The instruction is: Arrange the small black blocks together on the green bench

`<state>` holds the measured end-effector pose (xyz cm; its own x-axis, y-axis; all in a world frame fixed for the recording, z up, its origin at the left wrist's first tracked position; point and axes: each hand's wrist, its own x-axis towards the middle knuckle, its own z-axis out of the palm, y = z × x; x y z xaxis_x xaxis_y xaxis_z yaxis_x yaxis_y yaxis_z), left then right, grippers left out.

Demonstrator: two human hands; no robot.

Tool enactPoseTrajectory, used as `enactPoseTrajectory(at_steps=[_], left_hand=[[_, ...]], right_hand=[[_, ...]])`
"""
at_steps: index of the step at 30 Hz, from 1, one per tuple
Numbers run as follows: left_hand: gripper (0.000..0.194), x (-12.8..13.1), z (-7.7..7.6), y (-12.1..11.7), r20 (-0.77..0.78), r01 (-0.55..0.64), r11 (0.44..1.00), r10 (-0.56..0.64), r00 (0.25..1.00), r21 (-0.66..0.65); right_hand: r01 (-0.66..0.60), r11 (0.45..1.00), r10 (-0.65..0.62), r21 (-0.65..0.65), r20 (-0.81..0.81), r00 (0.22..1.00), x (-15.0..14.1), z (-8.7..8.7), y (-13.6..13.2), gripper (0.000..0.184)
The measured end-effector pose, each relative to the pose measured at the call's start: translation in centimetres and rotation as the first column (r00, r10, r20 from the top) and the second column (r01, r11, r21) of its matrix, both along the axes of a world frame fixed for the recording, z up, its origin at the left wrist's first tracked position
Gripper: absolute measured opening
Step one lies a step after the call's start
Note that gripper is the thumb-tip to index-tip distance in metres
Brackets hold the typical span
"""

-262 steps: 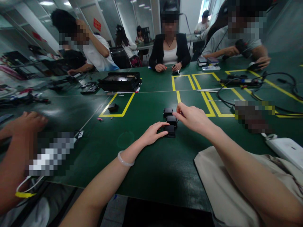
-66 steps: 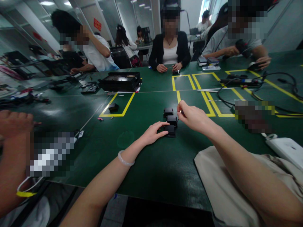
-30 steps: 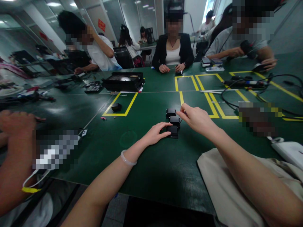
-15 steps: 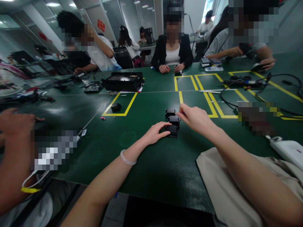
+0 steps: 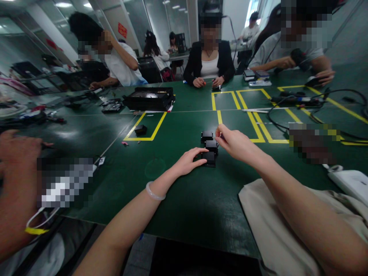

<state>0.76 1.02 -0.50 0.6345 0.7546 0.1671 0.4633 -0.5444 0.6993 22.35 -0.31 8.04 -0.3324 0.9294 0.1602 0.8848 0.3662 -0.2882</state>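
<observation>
Three small black blocks stand in a staggered row on the table: a far block (image 5: 207, 135), a middle block (image 5: 211, 145) and a near block (image 5: 209, 158). My left hand (image 5: 187, 162) has its thumb and fingers closed on the left side of the near block, with a fingertip reaching toward the middle one. To the right of the blocks, my right hand (image 5: 230, 141) is closed in a pinch beside the middle and far blocks. What its fingertips hold, if anything, is too small to make out.
A black tray-like case (image 5: 149, 99) lies at the back left, with a small black part (image 5: 140, 130) in front of it. Cables (image 5: 276, 119) run on the right. Beige cloth (image 5: 258, 207) lies near my right arm. Co-workers sit around the green table (image 5: 184, 207).
My right hand has risen very slightly by the blocks. My left hand and the blocks stay put. The co-worker's hand at the far left has shifted a little.
</observation>
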Motion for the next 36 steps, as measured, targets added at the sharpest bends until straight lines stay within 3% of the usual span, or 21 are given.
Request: enactPoseTrajectory(at_steps=[4,9,17,24,30,36], left_hand=[[0.039,0.0,0.0,0.0,-0.005,-0.006,1.0,0.006,1.0,0.0],[0.039,0.0,0.0,0.0,0.007,0.0,1.0,0.0,1.0,-0.01],[0.038,0.0,-0.2,0.0,0.009,0.001,1.0,-0.001,1.0,-0.004],[0.038,0.0,0.0,0.0,-0.003,0.008,1.0,-0.008,1.0,-0.005],[0.039,-0.1,-0.3,0.1,-0.011,0.006,1.0,-0.006,1.0,0.013],[0.041,-0.1,-0.3,0.1,-0.026,0.01,0.999,-0.009,1.0,0.035]], right_hand=[[-0.041,0.999,0.041,0.0,-0.048,0.998,0.2,-0.2,0.1,0.018],[-0.002,1.0,0.004,0.021,-0.063,0.998,0.3,-0.5,0.4,0.019],[0.106,0.992,-0.11,0.069,0.059,0.992,-0.2,-0.6,0.3,0.031],[0.013,0.999,-0.015,0.036,0.058,0.998,0.0,0.2,-0.1,0.018],[0.0,0.999,-0.005,0.042,0.132,0.991,-0.3,0.4,-0.5,0.022],[-0.074,0.997,0.074,0.014,0.005,0.997,0.1,0.0,-0.2,0.017]])
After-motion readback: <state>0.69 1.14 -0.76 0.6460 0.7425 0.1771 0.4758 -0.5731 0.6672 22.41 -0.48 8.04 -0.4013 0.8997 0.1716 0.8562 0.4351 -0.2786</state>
